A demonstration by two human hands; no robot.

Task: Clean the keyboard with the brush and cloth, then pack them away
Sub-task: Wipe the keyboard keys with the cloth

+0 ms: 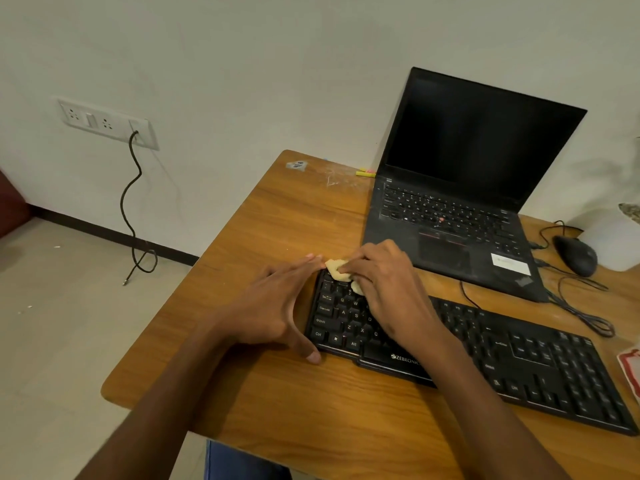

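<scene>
A black keyboard (519, 362) lies slantwise on the wooden table (277, 216). My right hand (384, 282) presses a small pale yellow cloth (337, 268) onto the keyboard's top left corner, its fingers curled over the cloth. My left hand (273, 306) lies flat against the keyboard's left end, fingers straight and thumb at the front left corner. No brush is in view.
An open black laptop (460, 209) stands behind the keyboard. A black mouse (576, 254) and tangled cables (581, 306) lie to the right. A red and white packet (632, 368) pokes in at the right edge. A wall socket (107, 123) with a hanging cord is on the left.
</scene>
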